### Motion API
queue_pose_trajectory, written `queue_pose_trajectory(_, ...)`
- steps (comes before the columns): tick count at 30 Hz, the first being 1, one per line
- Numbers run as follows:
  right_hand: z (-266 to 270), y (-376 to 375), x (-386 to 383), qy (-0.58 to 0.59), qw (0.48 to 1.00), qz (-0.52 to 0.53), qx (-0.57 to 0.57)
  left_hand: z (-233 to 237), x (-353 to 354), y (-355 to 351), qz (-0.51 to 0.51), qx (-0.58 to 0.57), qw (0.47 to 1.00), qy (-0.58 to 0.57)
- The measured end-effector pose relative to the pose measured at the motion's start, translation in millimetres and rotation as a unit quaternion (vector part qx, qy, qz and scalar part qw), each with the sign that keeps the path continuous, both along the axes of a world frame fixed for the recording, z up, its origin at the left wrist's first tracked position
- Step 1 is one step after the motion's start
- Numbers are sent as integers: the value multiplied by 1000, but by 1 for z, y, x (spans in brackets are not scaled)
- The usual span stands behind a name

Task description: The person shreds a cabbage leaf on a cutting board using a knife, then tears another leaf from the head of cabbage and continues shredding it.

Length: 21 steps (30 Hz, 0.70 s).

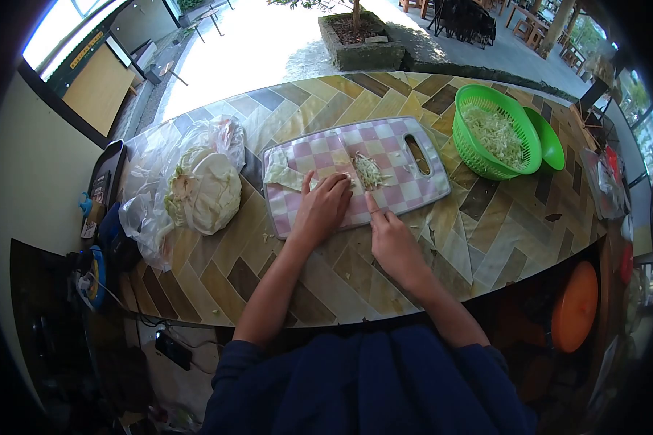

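A pink-and-white checkered cutting board (395, 190) lies on the table in front of me. My left hand (325, 205) presses down with bent fingers on a pale cabbage wedge (284, 174) at the board's left half. My right hand (397, 243) is closed round a knife (347, 152), its index finger stretched forward along it. The handle is hidden in the palm, and the blade is hard to make out against the checks. Shredded cabbage (370, 172) lies in a small heap just right of the blade. A larger cut cabbage (214, 192) sits left of the board.
A green basket (516, 116) of shredded cabbage stands at the right, with a green bowl (551, 141) beside it. Clear plastic bags (149, 210) lie around the large cabbage. An orange round object (575, 308) is below the table's right edge. A phone (173, 349) lies lower left.
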State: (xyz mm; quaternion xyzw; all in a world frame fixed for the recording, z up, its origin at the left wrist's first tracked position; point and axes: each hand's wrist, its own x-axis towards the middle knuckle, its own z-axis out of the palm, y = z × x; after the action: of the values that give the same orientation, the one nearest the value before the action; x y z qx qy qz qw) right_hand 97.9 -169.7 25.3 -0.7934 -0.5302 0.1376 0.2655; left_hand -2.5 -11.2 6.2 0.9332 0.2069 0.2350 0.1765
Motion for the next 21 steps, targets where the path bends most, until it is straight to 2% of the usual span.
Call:
queue_pose_trajectory(5, 3, 3, -2, 52, 996, 14, 74, -2, 0, 0, -3, 11, 1000, -9)
queue_pose_trajectory(8, 12, 0, -12, 76, 997, -6, 26, 1, 1, -1, -1, 8, 1000, 7)
queue_pose_trajectory(21, -3, 17, -16, 48, 999, -10, -3, 0, 2, 2, -11, 1, 1000, -8)
